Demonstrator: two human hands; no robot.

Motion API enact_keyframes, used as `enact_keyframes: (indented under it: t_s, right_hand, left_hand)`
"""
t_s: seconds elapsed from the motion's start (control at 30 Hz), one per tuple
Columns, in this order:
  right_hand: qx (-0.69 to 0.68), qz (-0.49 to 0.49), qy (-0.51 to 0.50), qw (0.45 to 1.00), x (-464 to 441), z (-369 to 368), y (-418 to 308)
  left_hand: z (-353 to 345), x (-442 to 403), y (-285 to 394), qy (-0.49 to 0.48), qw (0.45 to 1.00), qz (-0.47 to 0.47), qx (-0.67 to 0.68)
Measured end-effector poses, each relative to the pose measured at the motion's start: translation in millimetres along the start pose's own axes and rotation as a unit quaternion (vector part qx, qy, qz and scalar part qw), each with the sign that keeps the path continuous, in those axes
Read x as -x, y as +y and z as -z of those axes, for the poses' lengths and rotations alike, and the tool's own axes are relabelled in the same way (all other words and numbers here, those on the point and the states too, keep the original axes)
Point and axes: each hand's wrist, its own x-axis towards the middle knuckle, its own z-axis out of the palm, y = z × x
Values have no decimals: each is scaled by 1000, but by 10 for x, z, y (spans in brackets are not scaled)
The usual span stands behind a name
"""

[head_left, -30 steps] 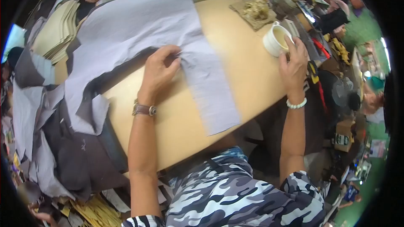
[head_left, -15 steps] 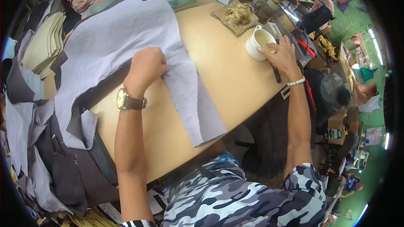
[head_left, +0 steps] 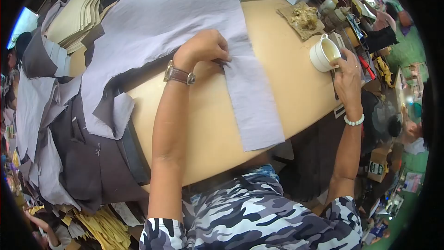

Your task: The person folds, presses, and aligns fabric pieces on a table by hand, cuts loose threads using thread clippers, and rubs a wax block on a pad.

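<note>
Touching fabric (head_left: 162,23) with left hand (head_left: 202,47), cup (head_left: 319,58) with right hand (head_left: 348,78)

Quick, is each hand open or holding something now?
Left hand: curled closed, fingertips at the edge of the grey cloth; can't tell if pinching.
Right hand: fingers bent at the rim of the white cup; can't tell if gripping.

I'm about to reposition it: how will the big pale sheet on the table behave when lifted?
Likely floppy: the pale sheet wrinkles beside the left hand. Probably light for its size, since its edges look thin.
</note>
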Motion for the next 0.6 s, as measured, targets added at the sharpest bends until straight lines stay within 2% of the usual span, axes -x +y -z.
enact_keyframes:
  t_s: [0.1,0.23,0.3,0.4,0.43,0.47,0.6]
  right_hand:
    - [-195,42,38,979,-125,168,-761]
    - [-476,110,-32,872,-161,100,-1767]
    - [-495,117,-62,859,-123,-57,-2025]
    - [-451,96,-55,886,-46,-417,-1998]
    - [-463,86,-61,880,-21,-510,-1969]
    - [-477,75,-69,873,11,-590,-1916]
    - [-489,44,-61,869,57,-659,-1938]
  left_hand:
    - [-5,-13,8,-8,1000,3,11]
    - [-15,-6,-2,4,1000,0,22]
    - [-27,-12,-37,6,1000,-9,14]
    - [-34,-38,-110,7,999,-34,25]
    - [-23,-29,-95,7,998,-44,33]
    - [-16,-35,-77,-18,998,-10,52]
    - [3,-26,-83,-18,998,-7,54]
